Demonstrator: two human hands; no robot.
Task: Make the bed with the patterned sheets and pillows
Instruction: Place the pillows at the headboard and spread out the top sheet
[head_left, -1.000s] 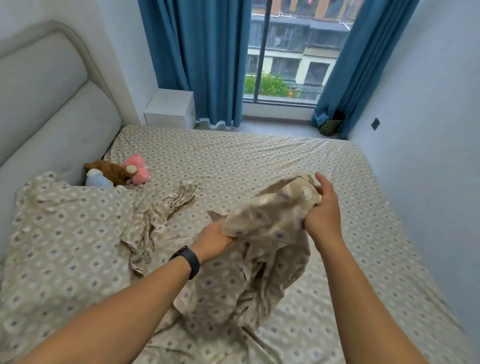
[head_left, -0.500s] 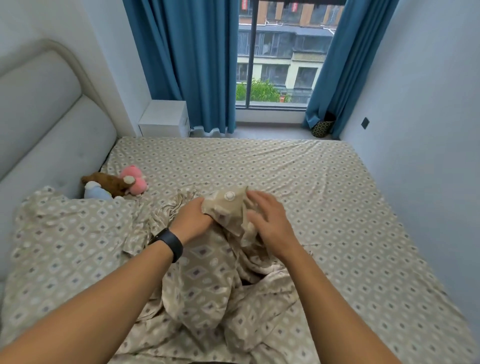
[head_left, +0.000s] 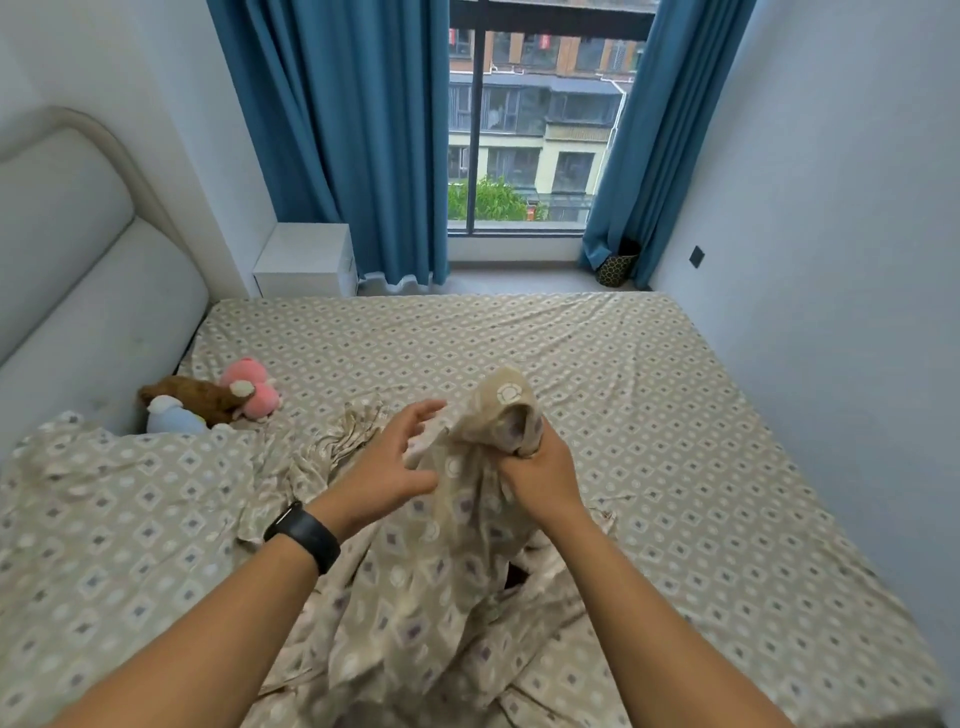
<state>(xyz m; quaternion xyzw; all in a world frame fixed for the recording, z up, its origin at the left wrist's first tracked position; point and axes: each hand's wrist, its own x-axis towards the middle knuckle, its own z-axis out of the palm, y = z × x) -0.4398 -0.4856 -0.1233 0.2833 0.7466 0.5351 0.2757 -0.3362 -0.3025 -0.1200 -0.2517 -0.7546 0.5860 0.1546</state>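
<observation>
Gripping seen at right hand (head_left: 540, 470): fingers curled round bunched corner of loose beige diamond-patterned sheet (head_left: 457, 545), corner raised above bed centre. Left hand (head_left: 387, 467) held just beside bunch, palm turned toward it, fingers spread and relaxed, nothing gripped. Black band (head_left: 304, 535) worn on left wrist. Fitted sheet of same pattern (head_left: 597, 364) stretched flat over mattress. Three soft toys counted near grey padded headboard (head_left: 78, 291): pink (head_left: 249, 387), brown (head_left: 195, 395), pale blue (head_left: 169, 415).

Plush toys (head_left: 208, 402) on bed (head_left: 649, 415) left, nightstand (head_left: 306, 260) behind.
</observation>
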